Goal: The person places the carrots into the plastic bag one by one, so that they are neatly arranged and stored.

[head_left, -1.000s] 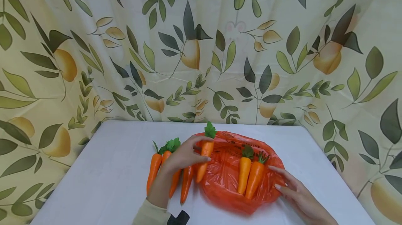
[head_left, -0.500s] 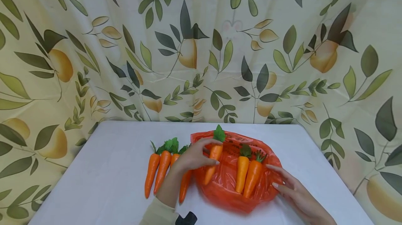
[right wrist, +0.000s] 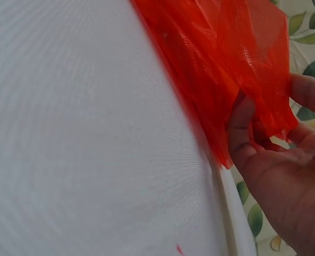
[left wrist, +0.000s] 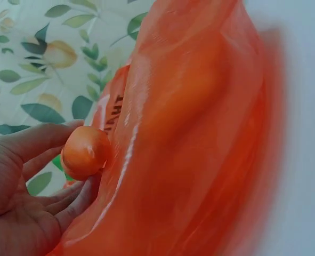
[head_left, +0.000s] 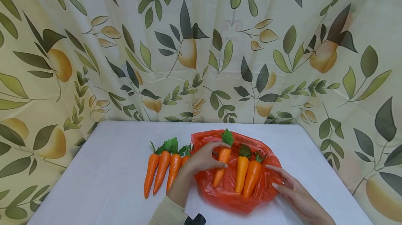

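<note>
My left hand [head_left: 204,158] grips an orange toy-like carrot [head_left: 222,165] between fingers and thumb, its green leaf top up, over the left part of the open red plastic bag [head_left: 226,202]. In the left wrist view the carrot's end [left wrist: 85,152] juts from the fingers, right beside the bag's wall [left wrist: 173,160]. Two carrots lie side by side in the bag, a yellower one [head_left: 242,174] and an orange one [head_left: 253,179]. At the bag's right edge, my right hand [head_left: 293,190] pinches the thin film [right wrist: 210,64] between thumb and fingers.
Several more carrots [head_left: 162,171] lie in a row left of the bag, the nearest partly hidden by the left forearm. White cloth covers the table [head_left: 103,176]. A leaf-and-fruit patterned curtain [head_left: 201,60] hangs behind and at both sides.
The left hand has carried its carrot rightward from the bag's left edge to over its inside, near the two carrots there. The right hand keeps its place at the bag's edge.
</note>
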`<state>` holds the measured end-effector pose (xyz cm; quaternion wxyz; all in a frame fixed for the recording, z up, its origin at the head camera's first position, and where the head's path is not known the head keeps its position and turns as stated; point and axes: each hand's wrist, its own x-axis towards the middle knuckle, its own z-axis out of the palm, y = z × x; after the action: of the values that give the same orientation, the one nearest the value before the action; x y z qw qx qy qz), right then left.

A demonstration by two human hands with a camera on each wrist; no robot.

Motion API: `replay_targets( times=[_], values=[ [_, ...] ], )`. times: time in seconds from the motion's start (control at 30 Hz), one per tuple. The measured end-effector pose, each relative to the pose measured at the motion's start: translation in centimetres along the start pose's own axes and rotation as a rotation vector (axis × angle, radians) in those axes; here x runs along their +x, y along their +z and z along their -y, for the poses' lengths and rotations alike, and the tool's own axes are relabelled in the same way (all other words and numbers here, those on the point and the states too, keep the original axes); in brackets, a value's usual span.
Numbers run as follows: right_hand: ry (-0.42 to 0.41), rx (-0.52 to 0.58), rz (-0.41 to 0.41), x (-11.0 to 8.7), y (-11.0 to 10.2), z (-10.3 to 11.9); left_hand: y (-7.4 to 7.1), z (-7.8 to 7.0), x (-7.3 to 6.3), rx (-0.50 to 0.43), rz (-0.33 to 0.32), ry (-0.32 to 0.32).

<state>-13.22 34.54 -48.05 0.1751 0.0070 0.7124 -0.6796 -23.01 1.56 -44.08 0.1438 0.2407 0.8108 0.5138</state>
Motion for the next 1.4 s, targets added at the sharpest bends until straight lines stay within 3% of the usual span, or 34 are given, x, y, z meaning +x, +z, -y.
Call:
replay_targets(
  times=[0.33, 0.7, 1.07, 1.4],
  values=[
    [-0.016, -0.012, 0.003, -0.2, 0.1, -0.1, 1.5, 0.5, 0.7, -0.059, 0.055, -0.015],
    [0.002, -0.009, -0.005, -0.1, 0.0, 0.1, 3.0, 1.5, 1.3, -0.124, 0.059, -0.048],
    [-0.004, -0.003, 0.007, -0.1, 0.1, 0.1, 3.7, 2.6, 1.4, -0.166, 0.012, -0.071],
    [0.009, 0.007, 0.005, -0.1, 0.0, 0.0, 4.2, 2.5, 1.3, -0.119, -0.037, -0.092]
  ],
)
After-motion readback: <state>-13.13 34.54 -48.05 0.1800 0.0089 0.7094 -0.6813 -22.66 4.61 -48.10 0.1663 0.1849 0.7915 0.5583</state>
